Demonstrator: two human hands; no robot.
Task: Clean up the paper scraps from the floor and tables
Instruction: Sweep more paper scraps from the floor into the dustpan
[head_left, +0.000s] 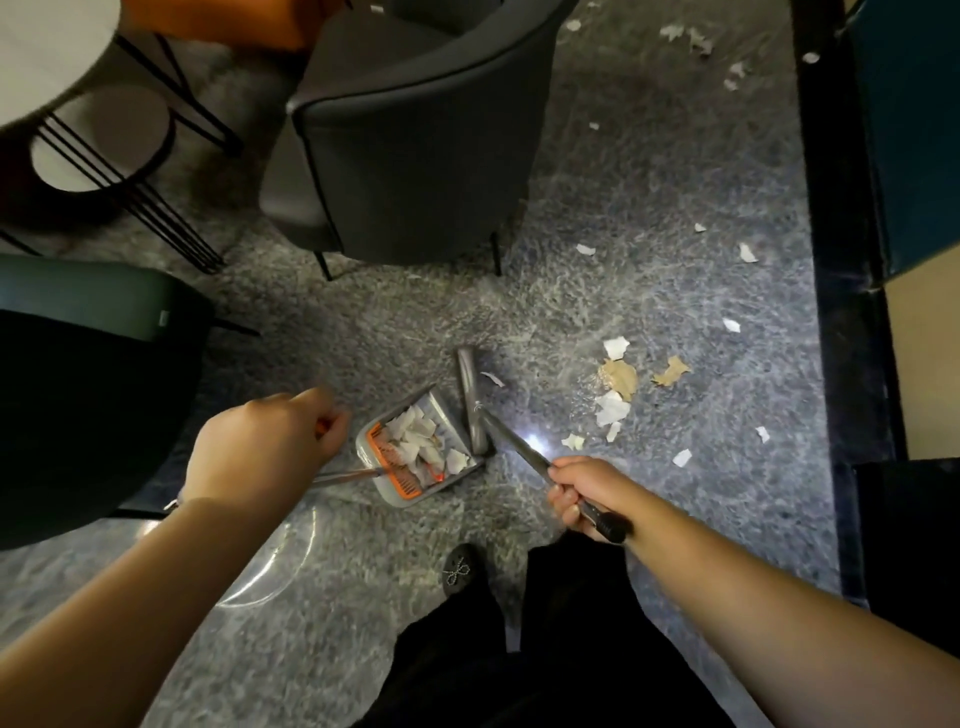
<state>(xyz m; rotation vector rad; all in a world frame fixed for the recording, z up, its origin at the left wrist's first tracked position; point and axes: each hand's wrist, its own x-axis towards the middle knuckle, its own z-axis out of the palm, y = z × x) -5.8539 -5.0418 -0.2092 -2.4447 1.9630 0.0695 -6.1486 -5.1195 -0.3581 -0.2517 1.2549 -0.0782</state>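
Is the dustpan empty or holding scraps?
Holding scraps: white paper pieces are piled inside the dustpan, which rests on the floor beside the broom head.

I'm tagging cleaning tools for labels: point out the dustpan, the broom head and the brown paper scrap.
dustpan (375, 493): head view, grey rear rim.
broom head (471, 395): head view, middle of grey bar.
brown paper scrap (621, 378): head view, its centre.

Dustpan (423, 451) at frame centre holds scraps (415, 434); broom head (474, 402) just right; more loose scraps (615, 387) right; chair (415, 135) above.
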